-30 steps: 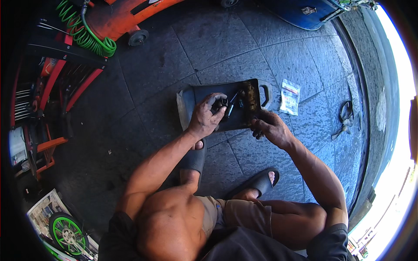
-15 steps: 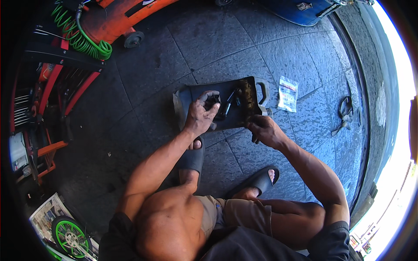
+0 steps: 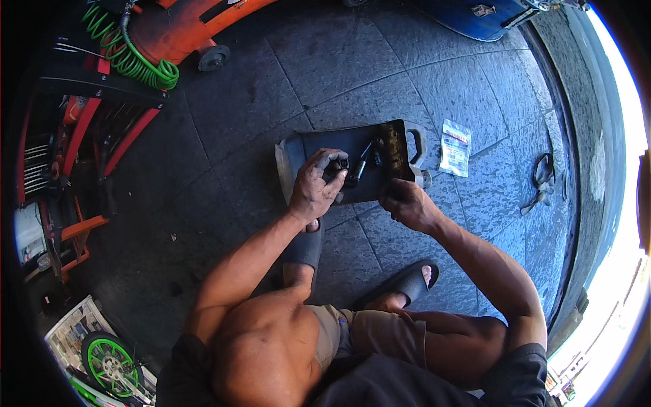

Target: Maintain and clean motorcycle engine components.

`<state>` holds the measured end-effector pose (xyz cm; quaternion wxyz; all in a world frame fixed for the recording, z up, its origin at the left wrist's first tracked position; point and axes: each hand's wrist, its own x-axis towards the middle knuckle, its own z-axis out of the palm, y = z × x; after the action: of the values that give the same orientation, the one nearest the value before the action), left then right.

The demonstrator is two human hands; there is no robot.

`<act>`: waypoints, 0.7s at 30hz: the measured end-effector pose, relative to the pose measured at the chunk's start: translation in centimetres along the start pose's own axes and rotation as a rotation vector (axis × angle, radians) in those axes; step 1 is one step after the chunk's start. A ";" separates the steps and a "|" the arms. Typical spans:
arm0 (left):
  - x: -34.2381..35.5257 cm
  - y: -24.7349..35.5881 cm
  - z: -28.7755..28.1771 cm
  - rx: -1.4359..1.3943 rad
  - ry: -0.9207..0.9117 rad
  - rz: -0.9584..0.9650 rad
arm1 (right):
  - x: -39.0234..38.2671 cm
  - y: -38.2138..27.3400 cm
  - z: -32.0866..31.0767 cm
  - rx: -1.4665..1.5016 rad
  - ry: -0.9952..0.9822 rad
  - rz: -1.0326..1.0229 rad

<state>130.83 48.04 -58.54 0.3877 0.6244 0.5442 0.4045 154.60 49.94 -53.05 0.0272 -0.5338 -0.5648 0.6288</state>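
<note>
My left hand (image 3: 316,183) is closed on a small dark cylindrical part (image 3: 343,165), pinched between thumb and fingers above the left side of a black plastic tray (image 3: 319,139). The tray looks like a cut-open jerrycan, with a handle at its right end and brown oily residue inside that end. My right hand (image 3: 409,205) is at the tray's near right corner with its fingers curled in; whatever they hold is hidden. Inside the tray lie a slim dark tool with a shiny metal section (image 3: 361,166) and a small dark piece (image 3: 378,157).
On the tiled floor, a white packet (image 3: 455,147) lies right of the tray, with a dark strap (image 3: 543,183) farther right. Red-black tool racks (image 3: 81,119), a green coiled hose (image 3: 139,64) and an orange wheeled tank (image 3: 163,34) stand left. A blue object (image 3: 464,17) stands far right.
The whole view has shifted slightly. My right hand has drawn a little toward the left, its fingers more curled. The part in my left hand appears slightly turned.
</note>
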 end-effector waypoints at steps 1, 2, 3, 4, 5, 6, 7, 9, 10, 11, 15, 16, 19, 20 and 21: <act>0.0 0.2 -0.1 0.000 -0.001 0.000 | -0.1 -0.1 0.0 0.012 -0.007 0.012; 0.0 0.3 -0.2 -0.005 -0.003 0.007 | -0.1 -0.1 0.0 0.012 -0.008 0.012; 0.0 0.4 -0.3 -0.009 -0.004 0.014 | 0.0 -0.2 -0.1 0.005 -0.012 0.024; 0.0 0.4 -0.3 -0.008 -0.005 0.014 | 0.0 -0.2 -0.1 -0.001 -0.016 0.037; 0.1 0.3 -0.2 0.005 0.005 0.033 | 0.0 -0.1 -0.1 -0.001 -0.015 0.037; 0.1 0.2 -0.1 0.018 0.015 0.052 | 0.1 0.2 0.1 -0.012 0.008 -0.003; 0.0 0.3 0.0 0.017 0.015 0.053 | 0.3 0.4 0.2 -0.022 0.031 -0.042; -0.5 0.7 0.8 -0.492 -0.047 -0.413 | 0.3 0.8 0.7 0.002 0.095 -0.149; -0.6 0.9 1.0 -0.494 -0.048 -0.412 | 0.2 0.9 0.9 0.026 0.159 -0.257; -0.8 1.2 1.0 -0.594 -0.131 -0.504 | 0.1 0.7 1.1 0.028 0.157 -0.260; -2.6 1.1 2.7 -0.811 -0.253 -0.647 | -0.6 -0.7 1.7 -0.102 0.119 -0.307; -3.0 1.5 3.1 -0.941 -0.242 -0.738 | -0.8 -0.9 2.0 -0.166 0.097 -0.281; -3.5 2.2 3.3 -0.995 -0.237 -0.799 | -1.2 -0.2 2.7 -0.067 0.151 -0.307; -3.5 2.4 3.3 -1.035 -0.234 -0.838 | -1.3 -0.1 2.7 0.021 0.148 -0.270; -3.5 2.4 3.4 -1.036 -0.233 -0.838 | -1.4 0.0 2.6 0.019 0.147 -0.270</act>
<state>134.61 44.19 -57.83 0.8174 0.1336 0.4306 0.3586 153.39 47.25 -52.73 0.1582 -0.4974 -0.6218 0.5839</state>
